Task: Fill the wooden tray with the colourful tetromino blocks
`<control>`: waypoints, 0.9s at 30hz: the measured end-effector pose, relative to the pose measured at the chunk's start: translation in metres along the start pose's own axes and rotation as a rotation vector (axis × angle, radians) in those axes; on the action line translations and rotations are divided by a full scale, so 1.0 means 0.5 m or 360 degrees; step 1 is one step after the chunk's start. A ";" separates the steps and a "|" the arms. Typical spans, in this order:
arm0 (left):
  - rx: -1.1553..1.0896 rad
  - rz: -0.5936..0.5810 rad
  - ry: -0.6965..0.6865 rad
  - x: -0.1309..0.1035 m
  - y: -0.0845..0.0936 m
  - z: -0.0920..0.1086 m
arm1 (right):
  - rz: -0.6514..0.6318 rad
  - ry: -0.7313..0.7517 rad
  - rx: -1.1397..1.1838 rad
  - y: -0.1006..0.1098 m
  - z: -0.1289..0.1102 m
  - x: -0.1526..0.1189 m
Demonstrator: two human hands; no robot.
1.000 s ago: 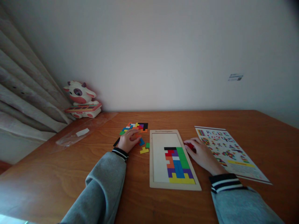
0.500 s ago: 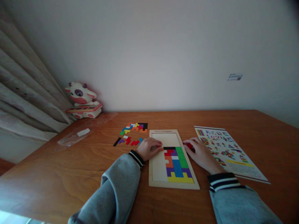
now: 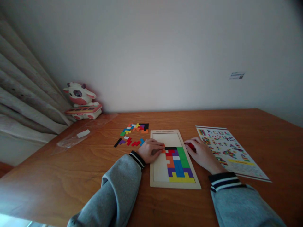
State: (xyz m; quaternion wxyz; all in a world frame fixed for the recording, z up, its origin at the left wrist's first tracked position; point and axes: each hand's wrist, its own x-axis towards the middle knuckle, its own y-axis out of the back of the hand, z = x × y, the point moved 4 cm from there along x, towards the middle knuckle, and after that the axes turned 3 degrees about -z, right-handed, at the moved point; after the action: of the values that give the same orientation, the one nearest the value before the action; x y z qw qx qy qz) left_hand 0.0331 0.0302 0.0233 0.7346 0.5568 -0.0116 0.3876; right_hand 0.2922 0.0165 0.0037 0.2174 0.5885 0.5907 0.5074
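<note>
A wooden puzzle board (image 3: pixel 175 186) lies flat in front of me, its right part filled with coloured block pieces. My left hand (image 3: pixel 150 150) reaches over the board's left edge, its fingers closed on a small orange puzzle piece (image 3: pixel 163 151) beside the placed red and black pieces. Most of that piece is hidden by my fingers. Just off the board's right edge, my right hand (image 3: pixel 201 154) pinches a red puzzle piece (image 3: pixel 191 146) between thumb and fingers. Among the placed pieces are a green piece (image 3: pixel 183 157), a blue piece (image 3: pixel 179 168) and a yellow piece (image 3: pixel 181 179).
Loose coloured pieces (image 3: pixel 134 127) lie on the wooden table (image 3: pixel 90 176) left of the board. A printed pattern sheet (image 3: pixel 243 167) rests to the right, partly under my right hand. A clear plastic bag (image 3: pixel 68 143) and a toy cow keyboard (image 3: pixel 82 102) are at the left.
The camera view has shifted slightly. Both hands keep nearly the same place at the board, still with the orange and red pieces.
</note>
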 end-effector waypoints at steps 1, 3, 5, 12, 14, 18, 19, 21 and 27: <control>-0.0001 -0.0007 0.0001 0.000 -0.001 0.000 | -0.0003 0.0000 -0.0002 0.000 -0.001 0.000; -0.0009 -0.0014 -0.0008 0.000 -0.002 -0.001 | -0.0009 0.0003 -0.0008 0.002 -0.002 0.000; -0.0039 -0.0021 -0.0036 0.000 -0.002 0.000 | -0.0010 0.0000 -0.0012 0.003 -0.004 0.000; -0.0107 -0.0005 -0.0055 -0.001 -0.006 -0.004 | -0.0006 0.0002 0.0006 0.003 -0.004 0.000; -0.0118 -0.0003 -0.0078 -0.001 -0.008 -0.005 | -0.0006 0.0000 0.0010 0.002 -0.002 0.000; -0.0142 -0.0020 -0.0092 -0.001 -0.009 -0.006 | 0.0002 -0.0001 0.0014 -0.001 0.002 0.000; -0.0153 -0.0023 -0.0103 0.000 -0.009 -0.005 | 0.0000 -0.0003 0.0010 -0.002 0.003 0.000; -0.0179 -0.0026 -0.0133 0.001 -0.008 -0.002 | -0.0011 -0.0004 0.0000 -0.003 0.003 0.000; -0.0216 -0.0047 -0.0176 0.006 -0.007 0.002 | -0.0003 0.0028 -0.0053 -0.002 -0.001 0.000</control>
State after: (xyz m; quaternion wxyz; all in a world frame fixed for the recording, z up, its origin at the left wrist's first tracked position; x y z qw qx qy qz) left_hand 0.0377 0.0307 0.0221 0.7745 0.5264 -0.0701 0.3438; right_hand 0.2915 0.0166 0.0032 0.2223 0.5797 0.5848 0.5221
